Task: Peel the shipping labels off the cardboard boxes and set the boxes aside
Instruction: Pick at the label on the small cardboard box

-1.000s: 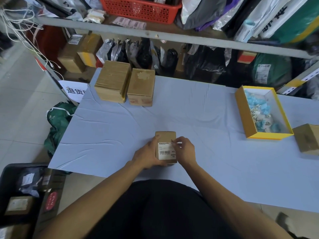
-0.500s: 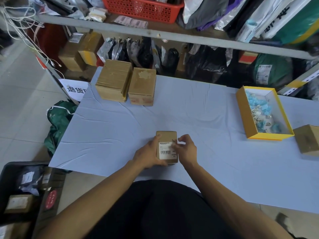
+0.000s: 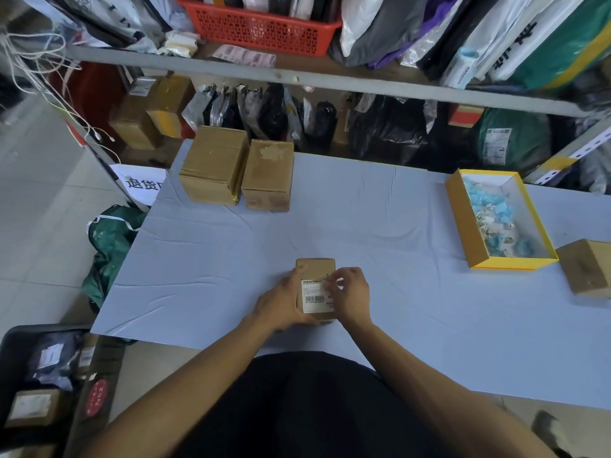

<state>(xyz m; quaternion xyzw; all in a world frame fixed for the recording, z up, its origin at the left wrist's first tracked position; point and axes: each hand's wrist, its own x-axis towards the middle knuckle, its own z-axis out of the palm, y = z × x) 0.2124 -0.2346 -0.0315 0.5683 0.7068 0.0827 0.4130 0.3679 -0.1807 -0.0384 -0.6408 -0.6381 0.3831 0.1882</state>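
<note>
A small cardboard box stands on the blue-grey table close to the near edge. A white shipping label with a barcode covers its top. My left hand grips the box's left side, thumb on the top. My right hand rests on the right side, its fingertips pinching at the label's upper right corner. Two larger cardboard boxes stand side by side at the far left of the table. Another cardboard box sits at the right edge.
An open yellow box holding blue and white scraps lies at the right. Shelves behind hold a red basket, parcels and dark bags. A green sack lies on the floor at left, a black bin with parcels at the lower left.
My right hand's fingers have shifted slightly up and onto the label's upper right corner. The box and my left hand have stayed in place.
</note>
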